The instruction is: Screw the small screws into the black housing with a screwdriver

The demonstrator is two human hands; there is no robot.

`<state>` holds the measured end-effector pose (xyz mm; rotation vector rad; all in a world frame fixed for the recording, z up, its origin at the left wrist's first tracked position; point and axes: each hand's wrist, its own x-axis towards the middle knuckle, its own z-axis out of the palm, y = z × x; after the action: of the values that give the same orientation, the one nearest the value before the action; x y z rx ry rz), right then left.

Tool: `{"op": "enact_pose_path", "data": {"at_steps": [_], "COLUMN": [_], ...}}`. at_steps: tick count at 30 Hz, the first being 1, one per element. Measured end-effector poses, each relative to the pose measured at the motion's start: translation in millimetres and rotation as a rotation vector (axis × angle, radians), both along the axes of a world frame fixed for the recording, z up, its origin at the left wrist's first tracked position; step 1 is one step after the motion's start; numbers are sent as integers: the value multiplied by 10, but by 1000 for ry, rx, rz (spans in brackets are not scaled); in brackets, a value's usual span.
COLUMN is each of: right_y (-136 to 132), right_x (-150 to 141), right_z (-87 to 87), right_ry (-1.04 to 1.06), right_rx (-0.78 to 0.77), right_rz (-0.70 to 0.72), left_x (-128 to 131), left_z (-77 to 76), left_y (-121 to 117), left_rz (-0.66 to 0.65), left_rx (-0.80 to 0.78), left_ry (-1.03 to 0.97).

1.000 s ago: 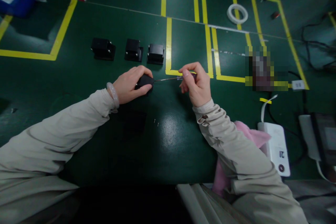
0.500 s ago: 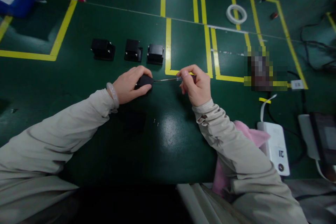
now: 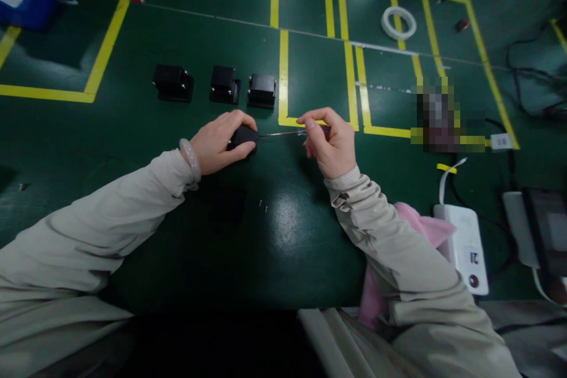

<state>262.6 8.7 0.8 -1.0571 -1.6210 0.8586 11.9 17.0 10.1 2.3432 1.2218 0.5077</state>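
The broad green desk (image 3: 310, 260) carries everything, with a line of three black box-shaped parts (image 3: 224, 80) on its far side. The person's two hands face each other near its middle. The left hand (image 3: 217, 144) is closed around a dark, blocky, plastic-looking piece (image 3: 245, 136), fingers over the far side and thumb along the near side. The right hand (image 3: 330, 144) pinches the handle of a slim metal-shafted screwdriver (image 3: 281, 133). The piece lies to the right hand's left, within the left hand, which is nearer. The shaft runs nearly level, right to left, and its tip meets the piece's right end; the piece's own long axis is too covered to tell. Two tiny silvery screws (image 3: 260, 203) lie apart, nearer the body.
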Motion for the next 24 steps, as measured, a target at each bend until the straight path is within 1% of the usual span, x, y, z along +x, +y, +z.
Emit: {"op": "enact_pose_path", "data": {"at_steps": [3,9,14,18,24], "right_y": [2,17,13,13,17], "right_x": [-1,-2,-2,1,-1], "right_z": [-12,-44,-24,-26,-45], "right_ry": [38,88,21,40,48], "right_rx": [23,-33,-18,6,-30], "right_rz": [10,-1,-7,-8,-4], "left_x": [2,19,16,8,-4], "left_z": [4,21,17,8,-7], "left_y": [2,3,-1,0,3], "left_rz": [-1,3,7,8,4], "left_rx": [-10,-11,-16,-11,-3], "left_ry": [9,3,11,23,20]}}
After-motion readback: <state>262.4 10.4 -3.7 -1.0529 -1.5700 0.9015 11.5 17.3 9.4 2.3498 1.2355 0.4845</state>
